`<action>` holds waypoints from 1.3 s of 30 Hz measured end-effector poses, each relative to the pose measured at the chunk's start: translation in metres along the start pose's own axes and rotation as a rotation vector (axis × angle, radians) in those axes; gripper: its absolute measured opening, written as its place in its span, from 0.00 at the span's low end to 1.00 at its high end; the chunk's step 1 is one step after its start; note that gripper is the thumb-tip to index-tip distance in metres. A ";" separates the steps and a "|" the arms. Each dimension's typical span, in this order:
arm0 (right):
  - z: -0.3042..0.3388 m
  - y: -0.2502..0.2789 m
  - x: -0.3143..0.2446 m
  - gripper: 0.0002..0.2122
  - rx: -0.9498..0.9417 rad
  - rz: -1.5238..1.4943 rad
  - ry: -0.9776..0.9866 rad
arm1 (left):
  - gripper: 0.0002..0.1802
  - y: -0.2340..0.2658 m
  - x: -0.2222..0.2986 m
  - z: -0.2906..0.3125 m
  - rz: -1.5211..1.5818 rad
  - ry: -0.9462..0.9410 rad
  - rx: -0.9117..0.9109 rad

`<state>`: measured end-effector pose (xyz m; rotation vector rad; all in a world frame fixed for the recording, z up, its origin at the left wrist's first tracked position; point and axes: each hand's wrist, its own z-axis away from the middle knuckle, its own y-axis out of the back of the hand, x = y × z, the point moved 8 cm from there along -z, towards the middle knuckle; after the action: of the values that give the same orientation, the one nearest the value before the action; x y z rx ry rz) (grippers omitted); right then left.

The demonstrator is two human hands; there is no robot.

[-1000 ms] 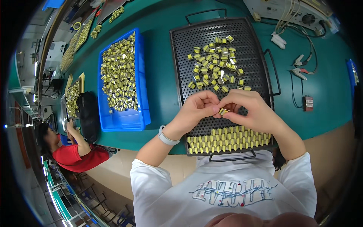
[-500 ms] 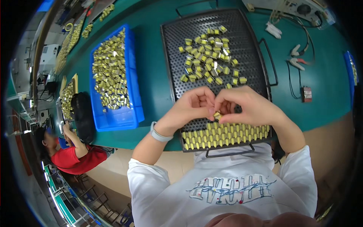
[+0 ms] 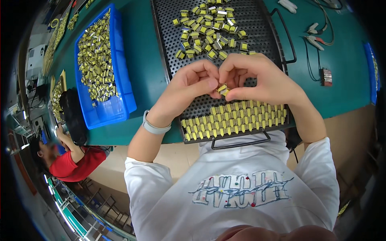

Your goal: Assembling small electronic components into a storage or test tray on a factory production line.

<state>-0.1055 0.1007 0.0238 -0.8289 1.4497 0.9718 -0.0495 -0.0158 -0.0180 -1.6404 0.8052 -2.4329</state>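
Head view: left hand [image 3: 189, 90] and right hand [image 3: 261, 78] meet fingertip to fingertip above a black perforated tray [image 3: 169, 32] on the green worktop [image 3: 345, 76]. Both pinch one small yellow part [image 3: 222, 89] between them. Just below the hands, neat rows of parts [image 3: 235, 120] fill the tray's near edge; a loose pile [image 3: 209, 28] lies at its far end. Left of the tray stands a blue bin [image 3: 120, 96] of like parts.

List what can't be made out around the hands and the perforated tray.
Head view:
- Small yellow part: mostly covered by fingertips of left hand and right hand; shape unclear.
- Perforated tray: far end cut off by top edge.
- Loose yellow parts: too small for detail.
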 end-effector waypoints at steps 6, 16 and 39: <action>-0.001 0.002 0.002 0.13 0.053 0.027 0.027 | 0.10 -0.005 0.001 -0.001 0.011 -0.108 0.003; -0.001 -0.003 -0.008 0.11 0.061 0.315 0.102 | 0.08 0.001 0.004 0.000 -0.217 -0.145 0.076; 0.006 -0.016 -0.019 0.07 0.120 0.741 0.352 | 0.12 0.000 0.006 0.001 -0.384 -0.162 0.156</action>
<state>-0.0868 0.0996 0.0410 -0.3699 2.1742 1.3015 -0.0511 -0.0181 -0.0130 -2.0508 0.2885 -2.4697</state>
